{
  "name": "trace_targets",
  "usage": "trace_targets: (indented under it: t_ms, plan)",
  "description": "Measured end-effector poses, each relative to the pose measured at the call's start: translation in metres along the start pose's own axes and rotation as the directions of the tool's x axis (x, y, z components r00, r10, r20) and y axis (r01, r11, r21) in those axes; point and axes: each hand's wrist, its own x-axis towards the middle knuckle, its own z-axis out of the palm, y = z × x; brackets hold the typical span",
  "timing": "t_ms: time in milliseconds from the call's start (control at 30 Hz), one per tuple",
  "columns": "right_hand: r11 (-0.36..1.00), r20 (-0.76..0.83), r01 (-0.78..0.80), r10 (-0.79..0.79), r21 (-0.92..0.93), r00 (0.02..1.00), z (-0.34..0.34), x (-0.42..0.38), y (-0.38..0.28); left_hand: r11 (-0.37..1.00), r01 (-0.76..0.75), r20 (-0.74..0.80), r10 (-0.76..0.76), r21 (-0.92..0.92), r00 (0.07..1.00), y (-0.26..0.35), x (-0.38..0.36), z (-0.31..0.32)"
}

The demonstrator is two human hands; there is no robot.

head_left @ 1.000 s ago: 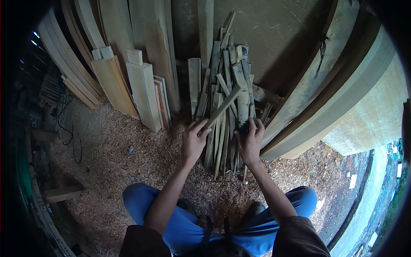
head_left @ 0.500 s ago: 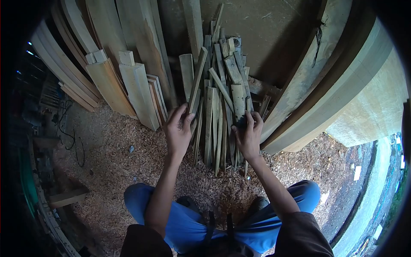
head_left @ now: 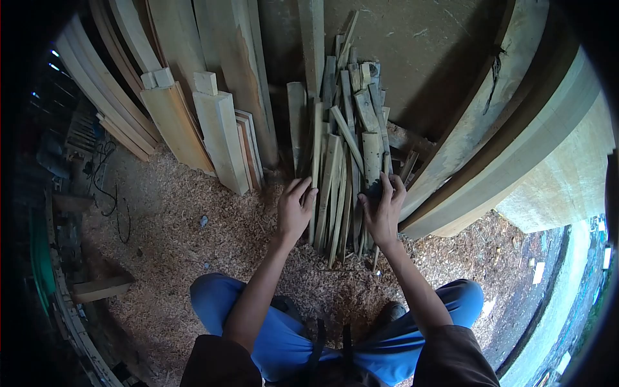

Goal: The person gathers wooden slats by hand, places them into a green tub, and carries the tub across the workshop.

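Note:
A bundle of thin wooden sticks [head_left: 338, 180] stands on the shavings, leaning away against the wall. At its left edge is my left hand [head_left: 296, 209], fingers curved and apart, with the fingertips by a narrow upright stick [head_left: 316, 148]. My right hand [head_left: 384, 209] is at the bundle's right side, its thumb and fingers apart around a dark spot near the foot of a thicker rounded stick [head_left: 372, 155]. Whether the right hand's fingertips press on the wood is hard to tell.
Wide planks [head_left: 220, 142] lean at the left. Large curved boards [head_left: 503, 135] lean at the right. Wood shavings [head_left: 167, 238] cover the ground, a cable [head_left: 116, 200] lies at the far left, and my knees [head_left: 216, 297] are bent below.
The stick at my left hand has gone from tilted outward to nearly upright against the bundle. My left hand has moved in toward the bundle, and the view has shifted slightly.

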Motion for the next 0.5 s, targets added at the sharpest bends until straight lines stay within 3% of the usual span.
trace_targets:
  t_ms: [33,100,233,300,333,400,433,500]
  plan:
    - [1.0,-0.012,0.012,-0.012,0.013,1.0,0.001,0.001,0.0,1.0,0.0,-0.006,0.0,0.002,1.0,0.003,0.001,-0.002]
    - [1.0,-0.01,0.015,-0.015,0.014,1.0,0.0,0.003,0.0,0.974,0.192,0.049,-0.188,-0.124,0.981,0.012,0.0,-0.003]
    - [1.0,-0.004,0.009,-0.009,0.019,1.0,0.001,0.001,0.002,0.962,0.247,0.017,-0.246,-0.114,0.969,-0.001,-0.007,0.005]
    - [0.999,-0.005,0.026,-0.025,0.019,1.0,0.001,0.001,0.003,0.892,0.44,0.148,-0.424,-0.1,0.893,-0.003,-0.006,0.002]
    - [0.999,-0.005,0.034,-0.034,0.016,0.999,0.001,0.0,0.004,0.893,0.437,0.144,-0.422,-0.103,0.895,-0.003,-0.006,0.001]
    - [0.999,-0.006,0.035,-0.035,-0.002,0.999,0.002,0.0,0.004,0.944,0.103,0.034,-0.119,0.313,0.992,-0.001,-0.009,-0.001]
    - [0.999,-0.003,0.033,-0.033,-0.019,0.999,0.001,0.0,0.004,0.947,0.098,0.032,-0.113,0.307,0.993,-0.001,-0.009,0.001]
    - [0.994,-0.001,0.048,-0.048,-0.097,0.999,-0.003,-0.001,-0.002,0.92,0.346,0.175,-0.316,-0.183,0.932,-0.006,-0.01,0.008]
